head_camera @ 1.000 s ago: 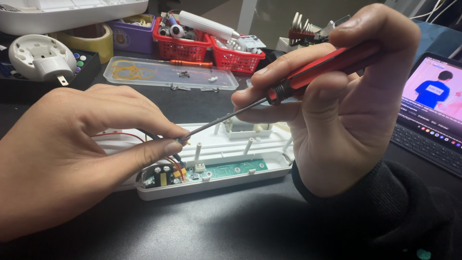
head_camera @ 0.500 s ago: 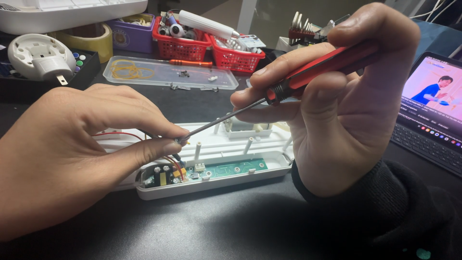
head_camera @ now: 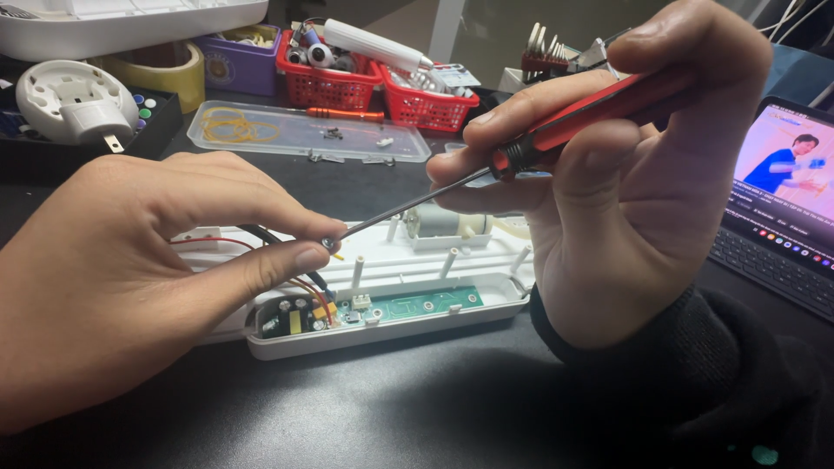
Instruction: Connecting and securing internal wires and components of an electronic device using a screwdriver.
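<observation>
My right hand (head_camera: 621, 174) grips a red-handled screwdriver (head_camera: 573, 122), its thin shaft slanting down to the left. The tip meets a small screw (head_camera: 328, 245) pinched between thumb and forefinger of my left hand (head_camera: 130, 269). Below both hands lies an opened white plastic device case (head_camera: 391, 326) with a green circuit board (head_camera: 408, 306), red and black wires (head_camera: 261, 239), white posts and a small motor (head_camera: 439, 221). My left hand covers the case's left part.
A clear plastic tray (head_camera: 304, 132) with rubber bands and small parts lies behind. Two red baskets (head_camera: 373, 87) of parts, a purple box (head_camera: 243, 65), a roll of yellow tape (head_camera: 165, 69) and a round white plug part (head_camera: 74, 100) stand at the back. A tablet (head_camera: 777, 200) with keyboard is at the right.
Both hands have kept almost the same pose; the screwdriver tip stays at the screw in my left fingers. The picture on the tablet has changed.
</observation>
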